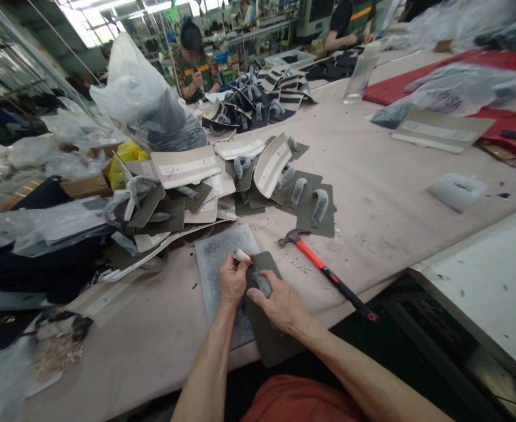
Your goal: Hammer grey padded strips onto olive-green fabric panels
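Note:
My left hand [232, 280] is closed in a pinch on a small whitish piece [242, 255] at the top edge of a dark grey flat panel [272, 343]. The panel lies partly on a speckled grey mat [216, 255] at the near table edge. My right hand [279, 305] presses down on the panel, fingers curled over a grey strap [264, 285] on it. A hammer [328, 274] with a red and black handle lies just right of my hands, its head toward the pile.
A pile of grey panels with straps [310, 205] and beige card pieces [186, 167] lies behind the mat. Plastic bags [143, 99] and clutter fill the left. A clear bottle [361, 76] stands far back. Other people sit at the far end. A white bench [495, 281] is at right.

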Tool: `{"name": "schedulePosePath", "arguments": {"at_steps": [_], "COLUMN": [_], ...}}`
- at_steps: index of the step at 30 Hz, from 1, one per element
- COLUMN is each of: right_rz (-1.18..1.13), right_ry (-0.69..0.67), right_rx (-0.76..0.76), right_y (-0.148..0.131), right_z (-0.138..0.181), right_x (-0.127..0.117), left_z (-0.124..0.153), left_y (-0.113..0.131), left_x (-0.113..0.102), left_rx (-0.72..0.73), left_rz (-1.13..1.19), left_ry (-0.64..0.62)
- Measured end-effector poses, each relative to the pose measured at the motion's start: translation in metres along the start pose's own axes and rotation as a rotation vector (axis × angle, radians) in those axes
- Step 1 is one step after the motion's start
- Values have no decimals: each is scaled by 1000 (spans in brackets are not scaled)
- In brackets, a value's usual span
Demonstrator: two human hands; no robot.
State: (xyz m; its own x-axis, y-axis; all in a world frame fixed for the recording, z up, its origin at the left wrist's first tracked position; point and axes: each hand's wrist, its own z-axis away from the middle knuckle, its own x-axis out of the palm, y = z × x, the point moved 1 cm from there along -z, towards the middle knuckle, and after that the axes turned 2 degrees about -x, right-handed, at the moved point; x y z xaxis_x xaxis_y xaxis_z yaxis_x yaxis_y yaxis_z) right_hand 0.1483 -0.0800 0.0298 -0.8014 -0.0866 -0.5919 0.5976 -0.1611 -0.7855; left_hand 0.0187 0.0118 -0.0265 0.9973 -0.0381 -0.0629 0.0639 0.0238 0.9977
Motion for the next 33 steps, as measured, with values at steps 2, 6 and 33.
{"name": "schedulePosePath", "arguments": {"at_steps": [2, 6, 33], "right_rz": [-90, 47, -702], "right_ry": [-5, 314, -139], "right_rx": [-84, -111, 486], "right_y": [8, 48, 47], "right_z": [1, 1, 2], "right_x": [-9, -39, -102], "left_z": [2, 4, 11], "left_y": [5, 15, 18], "left_x": [0, 2, 6], "left_rx": [14, 21, 288], "left_rz": [-51, -101, -437], "left_ry": [-29, -56, -196]}}
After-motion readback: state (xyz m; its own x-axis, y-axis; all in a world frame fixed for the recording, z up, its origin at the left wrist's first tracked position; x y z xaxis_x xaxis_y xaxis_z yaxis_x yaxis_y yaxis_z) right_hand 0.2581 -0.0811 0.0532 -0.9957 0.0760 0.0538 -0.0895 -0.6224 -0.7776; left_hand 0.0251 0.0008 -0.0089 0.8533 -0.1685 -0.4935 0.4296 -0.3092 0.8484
